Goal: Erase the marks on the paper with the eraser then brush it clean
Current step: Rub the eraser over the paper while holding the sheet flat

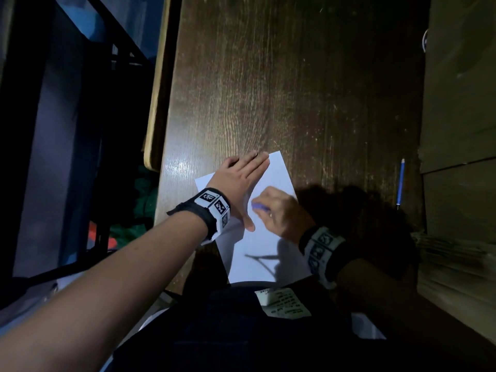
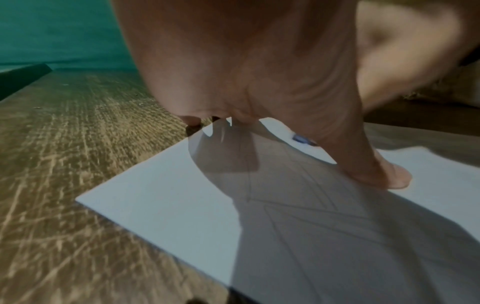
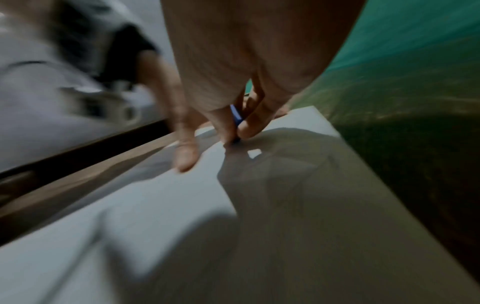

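Observation:
A white sheet of paper [image 1: 257, 242] lies on the dark wooden table [image 1: 295, 89], near its front edge. My left hand [image 1: 241, 181] presses flat on the sheet's upper left part, fingers straight, thumb spread toward the middle. My right hand [image 1: 279, 210] pinches a small blue eraser [image 1: 259, 206] and holds it down on the paper beside the left thumb. In the right wrist view the eraser [image 3: 236, 118] shows between thumb and fingers, its tip on the paper [image 3: 155, 205]. Faint pencil lines [image 2: 324, 216] cross the paper [image 2: 161, 205] in the left wrist view; a dark mark [image 1: 264, 260] shows lower down in the head view.
A blue pencil [image 1: 400, 183] lies on the table to the right of the paper. Stacked cardboard [image 1: 461, 130] borders the table's right side. A dark metal frame [image 1: 80, 130] stands beyond the left edge. My dark clothing with a paper label [image 1: 281, 304] is below the sheet.

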`<action>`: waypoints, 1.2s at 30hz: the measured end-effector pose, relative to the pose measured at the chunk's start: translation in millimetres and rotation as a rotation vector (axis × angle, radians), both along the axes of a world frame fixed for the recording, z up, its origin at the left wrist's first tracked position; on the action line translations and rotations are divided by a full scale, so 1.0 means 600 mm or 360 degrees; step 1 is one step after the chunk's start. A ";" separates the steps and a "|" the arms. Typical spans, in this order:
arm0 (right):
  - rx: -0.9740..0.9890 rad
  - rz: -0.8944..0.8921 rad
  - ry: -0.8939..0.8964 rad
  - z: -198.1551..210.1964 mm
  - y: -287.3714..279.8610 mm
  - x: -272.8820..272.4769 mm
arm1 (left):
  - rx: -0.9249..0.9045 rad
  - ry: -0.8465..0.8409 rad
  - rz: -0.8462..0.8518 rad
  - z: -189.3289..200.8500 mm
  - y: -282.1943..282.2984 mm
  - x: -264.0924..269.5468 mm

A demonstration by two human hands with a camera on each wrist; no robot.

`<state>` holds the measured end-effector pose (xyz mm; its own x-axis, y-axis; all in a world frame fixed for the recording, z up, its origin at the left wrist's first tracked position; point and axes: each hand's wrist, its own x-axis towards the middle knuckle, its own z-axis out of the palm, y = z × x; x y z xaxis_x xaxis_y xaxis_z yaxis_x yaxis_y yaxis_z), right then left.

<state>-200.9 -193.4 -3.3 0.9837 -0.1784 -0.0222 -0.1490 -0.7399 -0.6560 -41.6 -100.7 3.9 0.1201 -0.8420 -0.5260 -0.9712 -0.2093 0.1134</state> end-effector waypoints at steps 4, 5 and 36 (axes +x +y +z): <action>-0.0090 -0.0237 -0.0054 -0.007 -0.061 0.046 | -0.0004 0.0024 0.0001 -0.004 -0.001 0.004; -0.0133 -0.0406 -0.0115 -0.007 -0.076 0.058 | -0.0002 0.0034 0.0002 -0.004 -0.001 0.004; -0.0033 -0.0563 0.0079 -0.028 -0.077 0.054 | -0.0017 0.0022 0.0029 0.002 -0.001 -0.002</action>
<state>-168.6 -239.4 -20.4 0.8588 -0.5086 -0.0614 -0.4297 -0.6499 -0.6268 -42.8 -101.2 4.9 0.1286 -0.8453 -0.5186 -0.9656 -0.2259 0.1289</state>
